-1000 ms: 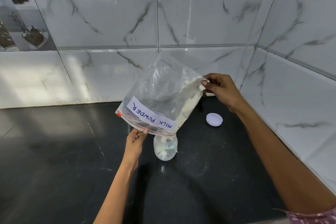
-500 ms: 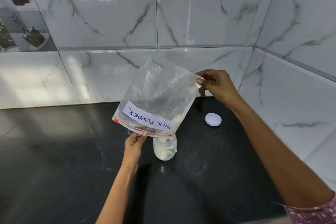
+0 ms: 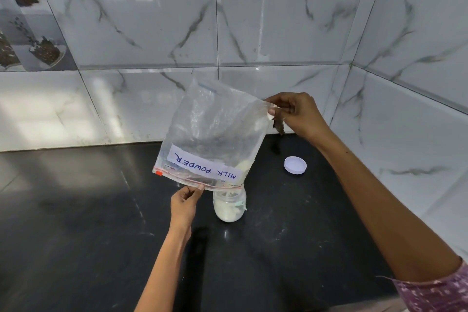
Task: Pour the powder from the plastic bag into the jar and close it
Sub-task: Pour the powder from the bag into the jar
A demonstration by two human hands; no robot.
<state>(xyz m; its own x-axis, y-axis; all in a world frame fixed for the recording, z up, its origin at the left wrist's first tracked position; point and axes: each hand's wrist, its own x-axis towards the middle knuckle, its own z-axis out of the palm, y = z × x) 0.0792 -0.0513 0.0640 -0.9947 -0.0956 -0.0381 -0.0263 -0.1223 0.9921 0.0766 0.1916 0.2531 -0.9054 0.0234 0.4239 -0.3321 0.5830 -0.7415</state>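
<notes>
A clear plastic zip bag (image 3: 212, 134) labelled "MILK POWDER" hangs upside down, its open mouth over a small clear jar (image 3: 229, 205) on the black counter. My left hand (image 3: 184, 204) pinches the zip edge at the bottom. My right hand (image 3: 296, 114) pinches the bag's upper right corner, held high. A little white powder sits in the bag's lower right corner, just above the jar mouth. The jar holds white powder in its lower part. Its white lid (image 3: 295, 165) lies flat on the counter to the right.
The black stone counter (image 3: 101, 235) runs to marble-tiled walls (image 3: 278, 20) at the back and right, which meet in a corner behind the bag. A small dark object (image 3: 278, 129) hangs below my right hand.
The powder that lay along the bag's right side has slid down to the mouth, and the jar holds more. My right hand has moved slightly left and up with the corner.
</notes>
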